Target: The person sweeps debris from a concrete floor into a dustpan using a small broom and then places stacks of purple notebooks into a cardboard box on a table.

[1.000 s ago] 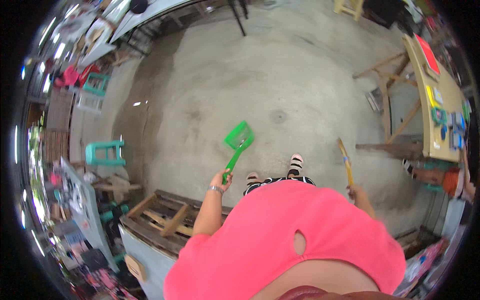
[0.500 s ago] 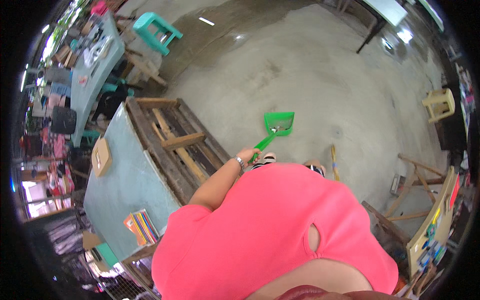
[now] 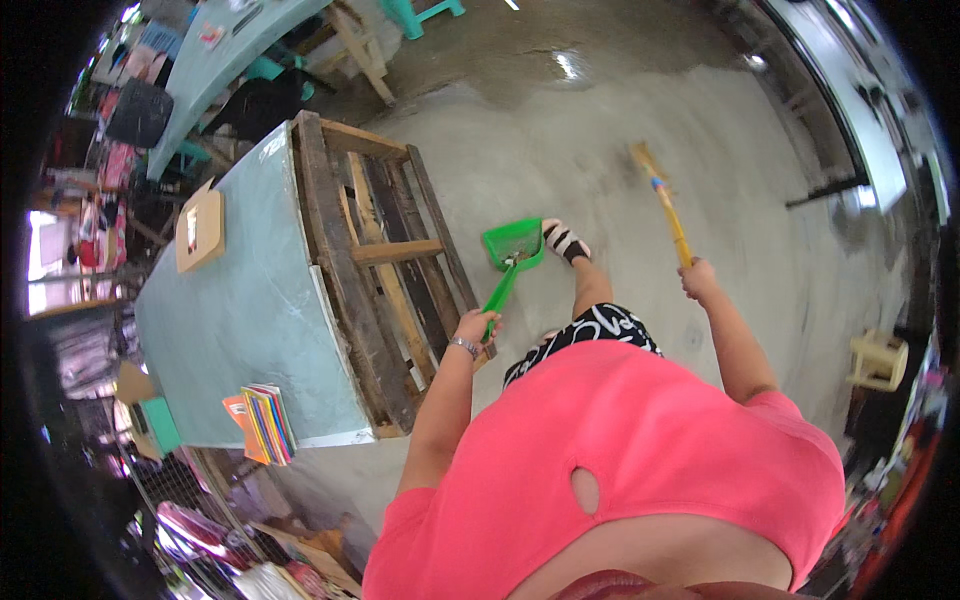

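Bare grey concrete floor (image 3: 620,140) fills most of the view, with a wet-looking sheen toward the top. To the person's left stands a long pale blue-green surface (image 3: 250,310), its near edge built of rough dark wooden slats (image 3: 385,270); a small wooden frame (image 3: 200,228) lies flat on it and a fanned stack of coloured booklets (image 3: 262,424) sits at its lower corner.

The left hand (image 3: 476,327), a bracelet at the wrist, is closed around the handle of a green dustpan (image 3: 514,246) — the fingers wrapped tight, the pan held low just beside the slatted edge, with some debris showing in its scoop. A sandalled foot (image 3: 565,240) is planted right next to the pan, touching or nearly so.

The right hand (image 3: 698,280) grips the yellow handle of a broom (image 3: 662,195), fingers curled fully about it; the handle runs up and away over the floor, its far end blurred. A cream plastic stool (image 3: 878,360) stands well apart at the right — a teal stool (image 3: 425,12) at the top edge.
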Available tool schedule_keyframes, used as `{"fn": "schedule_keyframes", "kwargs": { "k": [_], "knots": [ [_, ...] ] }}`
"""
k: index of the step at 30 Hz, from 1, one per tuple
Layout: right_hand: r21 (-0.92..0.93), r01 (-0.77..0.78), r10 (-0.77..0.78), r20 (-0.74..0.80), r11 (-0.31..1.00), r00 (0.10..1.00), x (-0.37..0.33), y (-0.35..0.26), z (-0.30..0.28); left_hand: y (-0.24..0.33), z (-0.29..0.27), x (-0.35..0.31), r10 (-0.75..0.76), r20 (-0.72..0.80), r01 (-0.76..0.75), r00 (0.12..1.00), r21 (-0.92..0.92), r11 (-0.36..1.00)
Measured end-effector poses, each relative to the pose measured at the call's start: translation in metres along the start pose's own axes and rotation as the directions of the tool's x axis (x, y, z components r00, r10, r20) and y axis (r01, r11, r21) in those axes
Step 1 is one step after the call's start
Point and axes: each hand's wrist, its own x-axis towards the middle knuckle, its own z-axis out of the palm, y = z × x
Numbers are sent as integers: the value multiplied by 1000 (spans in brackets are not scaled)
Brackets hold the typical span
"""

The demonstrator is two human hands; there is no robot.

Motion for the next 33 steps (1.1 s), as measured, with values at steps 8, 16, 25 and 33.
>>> {"fn": "schedule_keyframes", "kwargs": {
  "k": [8,16,25,33],
  "knots": [
    [-445,752,-656,383,486,651,189,-306,112,80,-4,47,-184,-235,121,954,-259,958],
    [-498,786,-689,423,367,589,267,-512,276,146,-11,99,-342,-207,227,916,-436,871],
    [-353,898,-207,930,-263,305,231,-425,279,174,-20,120,-413,-262,258,872,-471,844],
    [-357,930,-522,779,84,347,290,-517,159,166,-10,117,-414,-240,287,878,-429,856]
  ]
}}
